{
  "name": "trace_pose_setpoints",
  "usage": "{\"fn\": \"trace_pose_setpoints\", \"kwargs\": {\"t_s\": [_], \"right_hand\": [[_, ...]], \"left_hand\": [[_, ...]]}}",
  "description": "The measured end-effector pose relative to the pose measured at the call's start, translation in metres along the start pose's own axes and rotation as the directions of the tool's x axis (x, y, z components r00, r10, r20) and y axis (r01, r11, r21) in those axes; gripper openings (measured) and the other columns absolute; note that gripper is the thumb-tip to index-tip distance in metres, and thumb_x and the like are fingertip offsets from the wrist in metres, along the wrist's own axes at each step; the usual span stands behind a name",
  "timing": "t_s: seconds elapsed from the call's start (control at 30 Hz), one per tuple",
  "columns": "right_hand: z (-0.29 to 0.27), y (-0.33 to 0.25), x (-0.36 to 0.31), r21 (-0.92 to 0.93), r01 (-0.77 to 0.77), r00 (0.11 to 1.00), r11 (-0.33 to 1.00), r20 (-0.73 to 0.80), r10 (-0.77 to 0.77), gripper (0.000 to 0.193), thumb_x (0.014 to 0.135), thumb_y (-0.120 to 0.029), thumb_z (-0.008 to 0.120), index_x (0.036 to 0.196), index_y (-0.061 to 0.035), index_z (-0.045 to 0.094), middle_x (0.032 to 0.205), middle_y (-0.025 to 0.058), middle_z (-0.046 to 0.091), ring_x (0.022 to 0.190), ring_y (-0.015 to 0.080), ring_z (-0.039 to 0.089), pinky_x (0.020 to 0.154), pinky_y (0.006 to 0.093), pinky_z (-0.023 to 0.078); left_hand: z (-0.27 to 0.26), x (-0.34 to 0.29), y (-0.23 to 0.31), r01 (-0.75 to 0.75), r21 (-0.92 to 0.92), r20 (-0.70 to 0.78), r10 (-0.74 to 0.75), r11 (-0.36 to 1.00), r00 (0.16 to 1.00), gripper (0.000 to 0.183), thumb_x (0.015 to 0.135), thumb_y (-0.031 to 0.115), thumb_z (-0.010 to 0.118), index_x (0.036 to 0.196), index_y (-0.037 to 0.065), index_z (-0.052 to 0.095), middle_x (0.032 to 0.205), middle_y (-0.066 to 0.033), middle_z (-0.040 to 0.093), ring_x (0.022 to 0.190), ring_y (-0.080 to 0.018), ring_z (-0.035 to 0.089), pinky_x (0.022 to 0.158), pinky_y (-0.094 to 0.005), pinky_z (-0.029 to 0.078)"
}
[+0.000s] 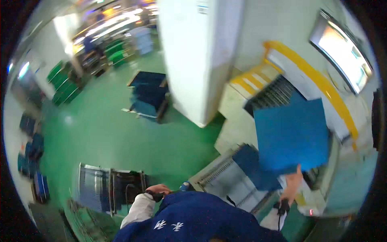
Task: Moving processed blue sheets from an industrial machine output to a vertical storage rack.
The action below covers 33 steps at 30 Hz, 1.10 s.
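A large, flat blue panel [292,133] is at the right, tilted over a pale machine bed. My right hand [293,180] grips its near edge, with one finger or thumb showing along the panel's face. Partly beneath it, a second darker blue panel [258,169] lies over a frame with a toothed edge [225,181]. My left hand [159,188] is low beside my waist, close to a slotted rack [129,187]. Its fingers are blurred and partly hidden, and I see nothing plainly held in it.
A white pillar [197,60] stands ahead, with a stack of dark blue panels [148,94] on the green floor beside it. A yellow-edged machine guard [314,72] and a wall screen [342,50] are at right. Green crates [62,82] stand far left.
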State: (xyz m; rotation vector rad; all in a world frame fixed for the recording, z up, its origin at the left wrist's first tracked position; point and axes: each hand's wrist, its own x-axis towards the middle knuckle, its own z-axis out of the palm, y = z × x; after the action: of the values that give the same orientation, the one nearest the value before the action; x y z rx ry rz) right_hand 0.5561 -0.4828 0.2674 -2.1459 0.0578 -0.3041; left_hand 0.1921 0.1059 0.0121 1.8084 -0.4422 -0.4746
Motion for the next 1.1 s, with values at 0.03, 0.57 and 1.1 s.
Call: {"fn": "trace_pose_setpoints", "kwargs": {"t_s": [0.03,0.57,1.1], "right_hand": [[0.009,-0.010,0.006,0.589,-0.253,0.965,0.768,0.097,0.244,0.028,0.081,-0.016,0.060,0.104,-0.0005,0.053,0.081,0.0057,0.060,0.072,0.0199,0.056,0.064,0.0334,0.045],[0.023,0.002,0.031,0.966,-0.252,0.803,0.063,0.172,0.570,0.014,0.084,-0.013,0.059,0.093,-0.0052,0.052,0.085,0.0091,0.055,0.079,0.0228,0.055,0.067,0.0360,0.048],[0.029,0.000,0.029,0.834,-0.512,0.809,0.204,0.389,0.440,0.029,0.088,-0.026,0.051,0.102,-0.0005,0.054,0.100,0.0139,0.063,0.081,0.0198,0.060,0.069,0.0302,0.046]], "left_hand": [[0.007,-0.001,0.000,0.190,-0.091,-0.045,-0.194,0.978,0.980,0.024,0.082,0.015,0.053,0.101,0.002,0.062,0.083,-0.0078,0.060,0.070,-0.0171,0.056,0.060,-0.0303,0.045],[0.004,-0.012,-0.028,0.551,-0.411,0.078,-0.574,0.726,0.815,0.030,0.081,0.011,0.060,0.110,0.005,0.059,0.104,-0.0043,0.057,0.093,-0.0136,0.056,0.081,-0.0282,0.045],[-0.006,0.012,0.003,0.676,-0.459,0.149,-0.700,0.576,0.698,0.031,0.085,0.020,0.058,0.113,0.006,0.057,0.103,-0.0039,0.060,0.087,-0.0131,0.057,0.074,-0.0269,0.045]]}}
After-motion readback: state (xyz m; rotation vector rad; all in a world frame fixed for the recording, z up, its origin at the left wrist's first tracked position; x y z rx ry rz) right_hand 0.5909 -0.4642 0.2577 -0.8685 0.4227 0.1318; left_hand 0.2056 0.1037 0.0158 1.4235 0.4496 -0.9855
